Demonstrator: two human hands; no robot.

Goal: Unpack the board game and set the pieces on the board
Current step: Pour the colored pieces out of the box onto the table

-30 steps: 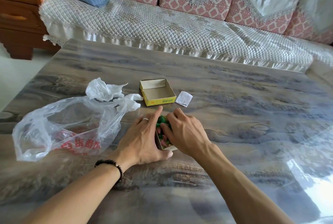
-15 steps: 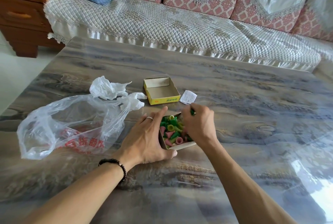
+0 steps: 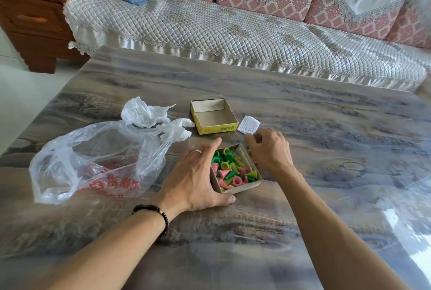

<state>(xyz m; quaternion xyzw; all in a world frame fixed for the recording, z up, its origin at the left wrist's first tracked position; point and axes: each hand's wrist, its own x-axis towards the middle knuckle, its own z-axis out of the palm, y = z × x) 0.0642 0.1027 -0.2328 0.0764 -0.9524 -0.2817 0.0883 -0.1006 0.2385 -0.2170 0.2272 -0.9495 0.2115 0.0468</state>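
A small open cardboard box point(image 3: 250, 184) sits on the table, filled with several green, pink and yellow cone-shaped game pieces point(image 3: 229, 169). My left hand point(image 3: 196, 177) lies flat on the table against the box's left wall, fingers straight and thumb along its front edge. My right hand point(image 3: 270, 152) hovers just right of the box's far corner with its fingers curled; a bit of green shows under the fingertips. The yellow box lid point(image 3: 215, 117) lies open side up behind the box. No game board is in view.
A folded white paper slip point(image 3: 248, 124) lies right of the lid, near my right fingertips. A clear plastic bag with red print point(image 3: 93, 161) and crumpled white plastic point(image 3: 140, 112) lie to the left. A quilted sofa point(image 3: 233, 33) runs behind the marble-patterned table point(image 3: 326, 126).
My right hand came out of the box with a green piece pinched and has moved right and back, past the box's far corner. My left hand stayed against the box.
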